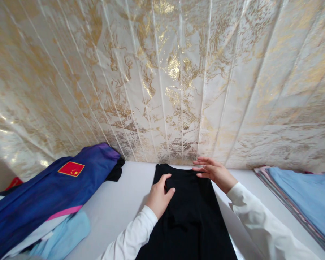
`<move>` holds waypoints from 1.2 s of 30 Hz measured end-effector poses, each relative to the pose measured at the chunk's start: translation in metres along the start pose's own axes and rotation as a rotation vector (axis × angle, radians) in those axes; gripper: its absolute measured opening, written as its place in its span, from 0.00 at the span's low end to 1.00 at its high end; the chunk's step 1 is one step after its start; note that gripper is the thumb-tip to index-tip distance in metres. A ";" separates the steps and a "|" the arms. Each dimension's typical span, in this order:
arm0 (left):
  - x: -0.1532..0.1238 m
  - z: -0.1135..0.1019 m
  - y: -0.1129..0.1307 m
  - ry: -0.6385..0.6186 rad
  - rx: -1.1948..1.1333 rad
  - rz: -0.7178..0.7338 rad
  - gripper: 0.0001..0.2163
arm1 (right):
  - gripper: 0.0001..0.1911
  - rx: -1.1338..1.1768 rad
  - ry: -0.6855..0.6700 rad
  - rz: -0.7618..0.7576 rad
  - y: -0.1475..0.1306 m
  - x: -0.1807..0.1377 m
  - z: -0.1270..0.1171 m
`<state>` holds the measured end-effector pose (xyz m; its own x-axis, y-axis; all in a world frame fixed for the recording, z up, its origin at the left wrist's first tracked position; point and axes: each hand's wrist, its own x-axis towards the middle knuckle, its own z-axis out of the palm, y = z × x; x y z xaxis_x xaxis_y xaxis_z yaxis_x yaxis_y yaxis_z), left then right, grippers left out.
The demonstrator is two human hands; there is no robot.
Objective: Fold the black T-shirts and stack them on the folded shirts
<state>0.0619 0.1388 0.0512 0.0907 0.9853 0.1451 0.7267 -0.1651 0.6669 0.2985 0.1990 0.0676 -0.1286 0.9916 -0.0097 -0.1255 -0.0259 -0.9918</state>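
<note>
Black cloth (189, 213) under left hand (161, 196) and right hand (216, 173), toward the bench (113, 202)'s far edge, cut off below; both grips apart, some fingers hidden, contact unclear.

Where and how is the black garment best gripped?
The black garment is probably best pinched at its two far corners, the left hand coming from the left, the right hand from the right: it lies spread out, and its far edge dips between those corners.

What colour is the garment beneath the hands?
The garment is black; the head view shows it best.
</note>
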 end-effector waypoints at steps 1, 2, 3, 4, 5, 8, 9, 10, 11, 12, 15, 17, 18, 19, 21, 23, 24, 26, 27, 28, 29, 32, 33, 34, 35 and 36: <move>0.000 -0.001 0.001 0.005 0.014 0.004 0.17 | 0.15 -0.050 0.023 -0.029 0.003 0.002 -0.001; 0.000 -0.002 0.003 0.015 0.032 0.005 0.16 | 0.15 -0.107 0.046 -0.061 0.008 0.004 -0.002; 0.000 -0.003 0.005 0.030 0.054 0.001 0.15 | 0.16 -0.162 0.065 -0.090 0.013 0.006 -0.001; -0.001 -0.005 0.006 0.044 0.080 -0.007 0.15 | 0.16 -0.210 0.077 -0.110 0.018 0.008 0.000; -0.002 -0.007 0.007 0.056 0.111 -0.018 0.15 | 0.16 -0.244 0.080 -0.119 0.024 0.009 0.000; -0.004 -0.009 0.008 0.074 0.216 -0.064 0.16 | 0.15 -0.280 0.063 -0.151 0.037 0.013 0.000; -0.004 -0.009 0.008 0.075 0.250 -0.078 0.17 | 0.14 -0.290 0.060 -0.177 0.038 0.014 -0.001; -0.004 -0.009 0.008 0.075 0.280 -0.088 0.17 | 0.13 -0.299 0.062 -0.208 0.037 0.014 -0.003; -0.005 -0.009 0.008 0.073 0.306 -0.094 0.17 | 0.12 -0.302 0.067 -0.239 0.035 0.014 -0.004; -0.005 -0.008 0.008 0.069 0.327 -0.097 0.17 | 0.12 -0.316 0.067 -0.270 0.033 0.013 -0.005; -0.005 -0.007 0.008 0.053 0.374 -0.102 0.16 | 0.14 -0.515 -0.014 -0.353 0.031 0.006 0.001; -0.005 -0.008 0.009 0.042 0.398 -0.106 0.16 | 0.19 -0.809 -0.117 -0.388 0.036 0.001 0.011; -0.006 -0.008 0.009 0.036 0.409 -0.107 0.16 | 0.22 -0.971 -0.156 -0.399 0.040 -0.001 0.017; -0.006 -0.008 0.009 0.028 0.420 -0.108 0.15 | 0.26 -1.110 -0.176 -0.410 0.044 -0.004 0.022; -0.006 -0.009 0.008 0.009 0.438 -0.107 0.15 | 0.30 -1.296 -0.172 -0.451 0.048 -0.008 0.031; -0.006 -0.010 0.007 -0.010 0.446 -0.097 0.14 | 0.30 -1.328 -0.180 -0.512 0.044 -0.015 0.037; -0.006 -0.010 0.007 -0.016 0.445 -0.090 0.14 | 0.29 -1.299 -0.212 -0.537 0.040 -0.021 0.040; -0.006 -0.012 0.005 -0.020 0.431 -0.075 0.14 | 0.25 -1.191 -0.328 -0.563 0.028 -0.036 0.048; -0.005 -0.012 0.004 -0.018 0.419 -0.071 0.13 | 0.22 -1.132 -0.392 -0.564 0.022 -0.046 0.054; -0.005 -0.013 0.003 -0.016 0.405 -0.068 0.12 | 0.19 -1.085 -0.445 -0.559 0.017 -0.057 0.060; -0.004 -0.014 0.001 -0.014 0.388 -0.066 0.11 | 0.16 -1.059 -0.485 -0.553 0.012 -0.067 0.066; -0.002 -0.017 -0.003 -0.010 0.334 -0.063 0.08 | 0.13 -1.113 -0.535 -0.547 0.010 -0.094 0.081; -0.001 -0.018 -0.004 -0.006 0.318 -0.061 0.08 | 0.11 -1.144 -0.531 -0.559 0.012 -0.099 0.083; 0.000 -0.019 -0.004 0.000 0.303 -0.058 0.07 | 0.10 -1.162 -0.521 -0.581 0.015 -0.102 0.085; 0.001 -0.020 -0.005 0.007 0.290 -0.054 0.07 | 0.11 -1.159 -0.502 -0.609 0.019 -0.104 0.085; 0.002 -0.020 -0.005 0.016 0.280 -0.051 0.08 | 0.12 -1.137 -0.478 -0.636 0.022 -0.104 0.084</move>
<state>0.0445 0.1405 0.0624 0.0403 0.9908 0.1295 0.8902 -0.0945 0.4456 0.2262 0.0843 0.0574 -0.7017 0.6490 0.2939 0.5427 0.7542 -0.3696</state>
